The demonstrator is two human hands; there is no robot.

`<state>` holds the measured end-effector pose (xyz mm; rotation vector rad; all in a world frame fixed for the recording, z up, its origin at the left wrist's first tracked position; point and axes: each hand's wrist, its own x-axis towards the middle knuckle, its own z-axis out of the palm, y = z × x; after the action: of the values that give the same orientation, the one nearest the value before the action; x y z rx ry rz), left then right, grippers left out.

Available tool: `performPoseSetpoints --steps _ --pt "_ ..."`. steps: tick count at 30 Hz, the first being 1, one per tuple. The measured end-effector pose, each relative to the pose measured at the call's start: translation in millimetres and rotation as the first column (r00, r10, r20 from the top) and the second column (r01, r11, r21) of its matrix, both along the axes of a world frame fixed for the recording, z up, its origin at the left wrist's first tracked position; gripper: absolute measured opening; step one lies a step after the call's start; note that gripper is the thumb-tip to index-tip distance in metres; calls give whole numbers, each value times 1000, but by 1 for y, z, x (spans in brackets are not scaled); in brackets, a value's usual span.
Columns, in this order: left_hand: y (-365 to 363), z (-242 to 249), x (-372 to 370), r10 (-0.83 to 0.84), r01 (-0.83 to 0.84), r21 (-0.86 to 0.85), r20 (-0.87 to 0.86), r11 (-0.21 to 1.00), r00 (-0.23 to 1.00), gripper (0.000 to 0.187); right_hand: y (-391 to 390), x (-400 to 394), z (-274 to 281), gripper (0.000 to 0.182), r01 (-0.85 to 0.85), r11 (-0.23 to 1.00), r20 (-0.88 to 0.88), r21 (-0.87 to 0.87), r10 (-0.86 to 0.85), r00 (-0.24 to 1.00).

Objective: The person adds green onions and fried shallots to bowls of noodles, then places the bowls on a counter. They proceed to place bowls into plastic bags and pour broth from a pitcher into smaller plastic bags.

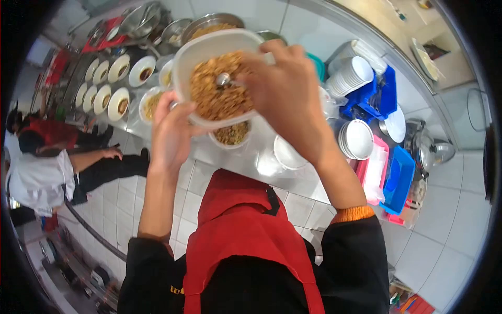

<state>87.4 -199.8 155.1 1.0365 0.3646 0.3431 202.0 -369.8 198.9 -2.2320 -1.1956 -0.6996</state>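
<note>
My left hand (171,128) grips the lower left rim of a translucent white plastic tub (182,73), raised above the steel counter. Brown crispy flakes (222,102) fill much of the tub. Over its right side, my right hand (285,86) is slightly blurred, fingers curled around the handle of a metal spoon (224,79). The spoon's bowl lies among the flakes; its handle is mostly hidden. Just beneath the tub sits a bowl of chopped greenish-brown food (232,134). A white bowl (289,153) stands below my right forearm.
Several white bowls with dark sauce (120,102) line the counter at left. Stacked bowls (356,138), white cups (358,73) and a blue basket (398,180) occupy the right. Behind the tub is a metal basin (230,22). Two people (39,175) are at far left.
</note>
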Motion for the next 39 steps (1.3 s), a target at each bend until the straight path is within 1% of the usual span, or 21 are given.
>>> performPoseSetpoints --steps 1,3,6,8,10,13,15,16,18,19,21,23,25,27,28,29,32,35,37,38,39 --pt "1 -6 29 -89 91 -27 64 996 994 17 -14 8 4 15 30 1000 12 5 -30 999" --pt "-9 -10 91 -182 192 -74 122 979 976 16 -54 17 8 20 174 942 51 285 -196 979" --pt "-30 -27 187 -316 322 -43 101 946 943 16 -114 -22 -5 19 435 834 -521 338 -219 825" --pt "-46 -51 240 -404 414 -110 102 904 909 19 -138 -66 -49 19 600 743 -800 297 -149 581" --pt "-67 -66 274 -452 460 -120 88 880 888 21 -149 -128 -85 19 654 754 -953 51 -159 257" --pt "-86 -104 312 -464 468 -62 75 881 883 22 -126 -232 -167 28 709 699 -995 -98 -72 -66" --pt "-89 -124 334 -504 510 -73 87 857 859 20 -99 -282 -211 41 865 492 -941 -98 237 -242" --pt "-85 -138 345 -556 563 -86 96 822 826 19 -91 -297 -226 41 898 424 -941 -119 240 -239" --pt "-76 -166 375 -590 576 -201 -16 792 807 21 -81 -315 -244 54 809 520 -961 274 180 210" --pt "-78 -165 378 -635 618 -216 -8 756 773 22 -81 -311 -227 54 834 485 -964 262 164 207" --pt "-94 -151 371 -655 642 -190 -6 743 756 24 -103 -270 -164 54 868 491 -846 -69 432 -312" --pt "-102 -145 362 -507 504 -61 -152 862 848 22 -142 -244 -140 46 835 550 -864 22 430 -260" --pt "-95 -166 380 -603 587 -136 -149 798 784 25 -184 -209 -123 42 896 421 -853 142 511 -104" --pt "-98 -144 367 -696 697 -47 -141 715 704 34 -207 -168 -126 35 886 455 -994 89 90 54" --pt "-95 -134 362 -704 698 -98 -132 710 698 39 -213 -147 -127 34 861 503 -996 78 -2 91" --pt "-77 -138 364 -769 772 -1 -91 636 633 45 -214 -124 -127 33 826 560 -987 73 -81 142" --pt "-28 -72 310 -515 568 201 -262 798 816 45 -187 -71 -115 34 728 679 -995 99 51 88" --pt "40 -20 254 -306 297 447 -53 844 950 28 -152 -39 -136 33 507 851 -990 136 103 92" --pt "79 9 183 -116 109 523 -21 845 993 18 -118 -23 -138 33 360 923 -987 137 96 130" --pt "120 -6 149 -82 66 719 -12 692 997 38 -99 -14 -140 33 244 961 -979 133 89 182" --pt "134 -12 118 65 -49 715 5 698 998 34 -80 -7 -143 33 212 968 -978 134 95 185"
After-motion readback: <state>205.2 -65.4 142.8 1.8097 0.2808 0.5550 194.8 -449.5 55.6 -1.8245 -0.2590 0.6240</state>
